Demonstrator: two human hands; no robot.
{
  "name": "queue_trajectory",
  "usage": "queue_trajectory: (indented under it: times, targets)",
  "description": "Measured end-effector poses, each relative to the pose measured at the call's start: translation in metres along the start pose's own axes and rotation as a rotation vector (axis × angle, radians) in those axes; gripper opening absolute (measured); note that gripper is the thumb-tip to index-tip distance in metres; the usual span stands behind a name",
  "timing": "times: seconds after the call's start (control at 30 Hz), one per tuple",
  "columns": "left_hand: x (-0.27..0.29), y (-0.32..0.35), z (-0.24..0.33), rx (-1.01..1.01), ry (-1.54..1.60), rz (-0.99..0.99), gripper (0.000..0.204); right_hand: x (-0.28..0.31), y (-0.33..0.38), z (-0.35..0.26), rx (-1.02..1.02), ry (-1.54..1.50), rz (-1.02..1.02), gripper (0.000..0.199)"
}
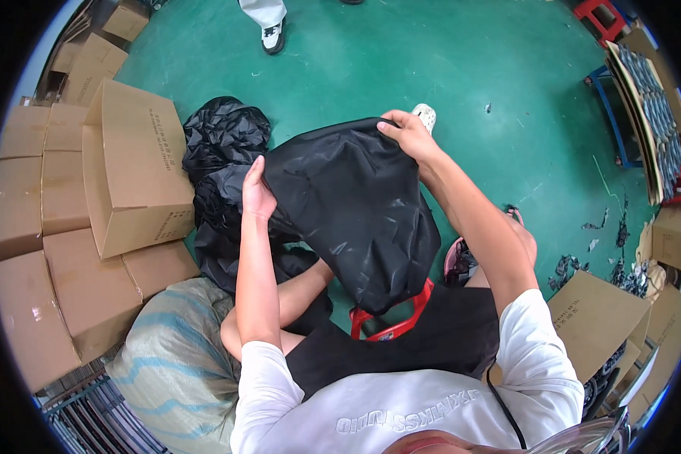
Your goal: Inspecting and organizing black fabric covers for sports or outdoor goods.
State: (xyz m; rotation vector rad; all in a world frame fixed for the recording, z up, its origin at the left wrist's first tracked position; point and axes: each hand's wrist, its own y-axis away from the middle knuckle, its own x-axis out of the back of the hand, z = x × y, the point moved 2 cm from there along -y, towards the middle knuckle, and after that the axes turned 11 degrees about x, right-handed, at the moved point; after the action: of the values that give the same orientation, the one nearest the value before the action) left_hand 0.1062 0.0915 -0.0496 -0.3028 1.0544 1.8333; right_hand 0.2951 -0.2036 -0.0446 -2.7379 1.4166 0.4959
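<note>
A black, smooth cloth piece (348,204), shaped like a loose cover or bag, is spread between my two hands over my lap. My left hand (258,191) holds its left edge, thumb up, with the other fingers partly hidden behind the cloth. At the top right corner, my right hand (410,136) pinches the cloth between thumb and fingers. The lower end of the cloth hangs down to a red plastic stool frame (393,331) between my legs. Crumpled black material (227,136) is heaped beyond my left hand.
Cardboard boxes (91,291) are stacked at the left, beside a striped woven sack (175,363). A pink basin (452,261) stands near my right leg. Another person's shoe (273,38) is on the green floor. Black scraps (566,271) and a loaded blue cart (617,121) are at the right.
</note>
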Motion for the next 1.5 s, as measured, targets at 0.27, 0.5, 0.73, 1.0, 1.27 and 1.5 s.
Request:
queue_trajectory:
  times: [0.27, 0.5, 0.73, 1.0, 1.27, 1.5]
  targets:
    - [0.094, -0.128, -0.065, 0.17, -0.857, 0.554, 0.032, 0.047, -0.07, 0.101, -0.076, 0.825, 0.143, 0.023]
    - [0.114, -0.086, -0.07, 0.235, -0.585, 0.601, 0.056, 0.08, -0.002, 0.135, -0.306, 0.019, 0.254, 0.037]
    - [0.073, 0.059, -0.157, 0.192, -0.072, 0.35, 0.046, 0.091, 0.101, 0.114, -0.598, -0.201, -0.028, 0.038]
    - [0.039, 0.149, -0.258, 0.082, -0.186, 0.26, 0.056, 0.025, 0.185, 0.088, -0.25, 0.211, -0.132, 0.03]
    - [0.018, 0.174, -0.312, 0.172, 0.018, 0.265, 0.053, -0.015, 0.242, 0.101, -0.597, -0.615, -0.138, 0.039]
    - [-0.003, 0.171, -0.295, 0.186, 0.335, 0.227, 0.045, 0.009, 0.232, 0.135, -0.534, -0.641, -0.137, 0.051]
